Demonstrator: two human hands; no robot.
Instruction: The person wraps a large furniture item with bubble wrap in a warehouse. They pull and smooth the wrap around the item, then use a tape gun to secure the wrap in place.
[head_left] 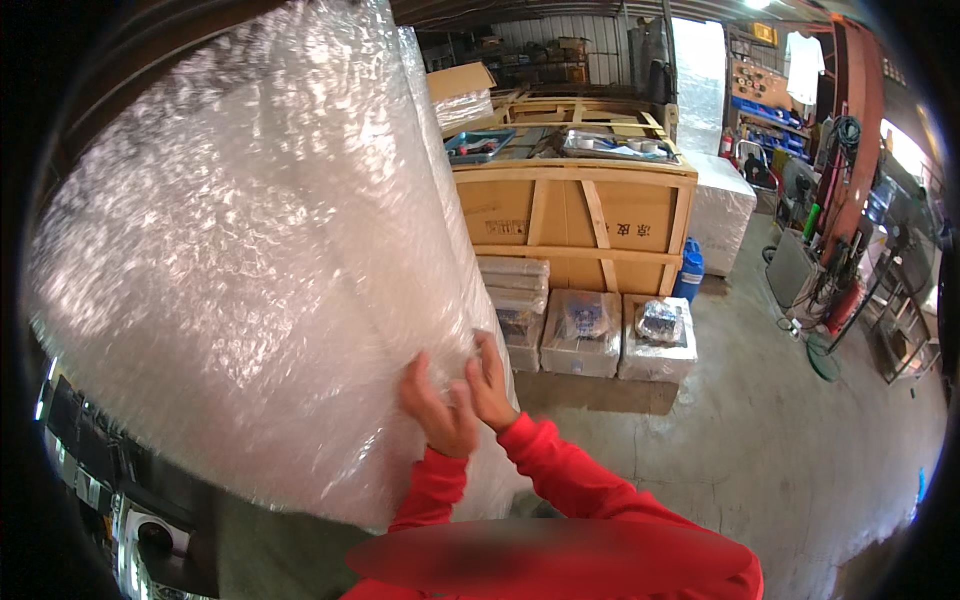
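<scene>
A huge roll of clear bubble wrap (250, 260) fills the left and middle of the view, leaning close to my head. My left hand (435, 405) grips the loose edge of the wrap near the roll's lower right side. My right hand (490, 385) pinches the same edge just beside it, fingers curled into the plastic. Both arms wear red sleeves and come up from the lower edge.
A large wooden crate (575, 215) stands behind the roll, with trays of parts on top. Several wrapped boxes (585, 330) sit on the concrete floor (760, 440) at its foot. A blue jug (690, 270), a wrapped white block (720, 205) and machinery (830, 250) stand at the right.
</scene>
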